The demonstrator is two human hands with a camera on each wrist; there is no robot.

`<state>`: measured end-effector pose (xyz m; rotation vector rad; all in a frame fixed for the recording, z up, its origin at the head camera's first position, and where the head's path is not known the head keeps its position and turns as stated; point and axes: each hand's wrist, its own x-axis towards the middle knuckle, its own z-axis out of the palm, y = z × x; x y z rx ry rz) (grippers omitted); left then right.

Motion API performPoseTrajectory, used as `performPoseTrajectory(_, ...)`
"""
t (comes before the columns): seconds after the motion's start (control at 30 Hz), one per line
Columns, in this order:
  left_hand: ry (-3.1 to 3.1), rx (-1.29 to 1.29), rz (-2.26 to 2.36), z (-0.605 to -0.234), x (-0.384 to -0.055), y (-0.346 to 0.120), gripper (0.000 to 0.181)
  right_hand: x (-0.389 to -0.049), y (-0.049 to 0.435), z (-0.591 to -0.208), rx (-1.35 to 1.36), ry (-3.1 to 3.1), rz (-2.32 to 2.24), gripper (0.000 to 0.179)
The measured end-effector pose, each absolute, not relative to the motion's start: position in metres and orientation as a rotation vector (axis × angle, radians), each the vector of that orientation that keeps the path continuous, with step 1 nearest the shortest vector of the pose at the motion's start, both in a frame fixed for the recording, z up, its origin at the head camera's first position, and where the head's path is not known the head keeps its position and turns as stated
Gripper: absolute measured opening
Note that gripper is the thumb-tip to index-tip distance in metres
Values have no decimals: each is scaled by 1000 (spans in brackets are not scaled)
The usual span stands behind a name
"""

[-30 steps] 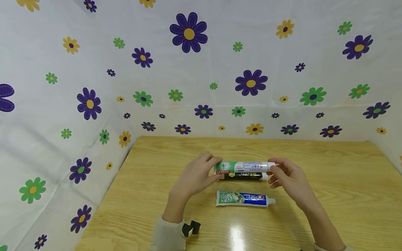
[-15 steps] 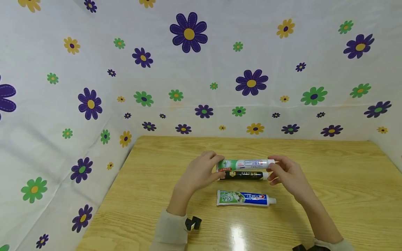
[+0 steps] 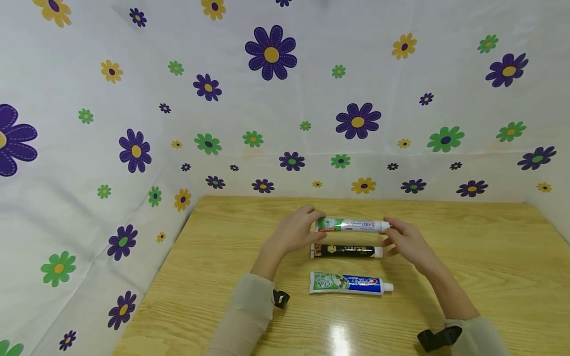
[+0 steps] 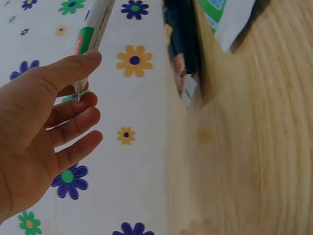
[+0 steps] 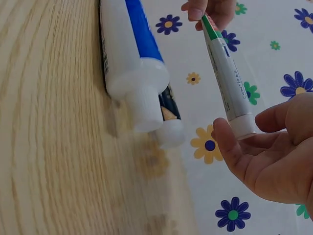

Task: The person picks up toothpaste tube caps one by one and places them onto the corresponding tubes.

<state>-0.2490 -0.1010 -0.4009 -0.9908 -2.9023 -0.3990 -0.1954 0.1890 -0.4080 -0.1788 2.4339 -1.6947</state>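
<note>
A white and green toothpaste tube [image 3: 354,225] is held sideways between both hands, above the table in the wrist views. My left hand [image 3: 297,229] pinches its flat green end between thumb and fingers. At the other end, the thumb and fingers of my right hand [image 3: 410,244] hold the white cap [image 5: 243,126]. Just nearer to me lies a black toothpaste tube [image 3: 347,250], its cap pointing right. Nearest of the three is a green and blue toothpaste tube [image 3: 349,283], lying parallel with its cap also to the right.
The tubes are over a wooden table [image 3: 231,247]. Behind it and along the left stands a white cloth [image 3: 311,74] printed with purple, green and yellow flowers. Black wrist straps [image 3: 441,338] show at both sleeves.
Both hands have moved the white and green tube away from me, opening a gap between it and the black tube. The other two tubes keep their places on the table.
</note>
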Motion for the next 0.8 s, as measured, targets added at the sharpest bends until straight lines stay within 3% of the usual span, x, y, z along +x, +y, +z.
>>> performPoseTrajectory(0.8, -3153, -874, -259, -446, -304, -82, 47, -247, 199, -442, -15, 2324, -1694, 45)
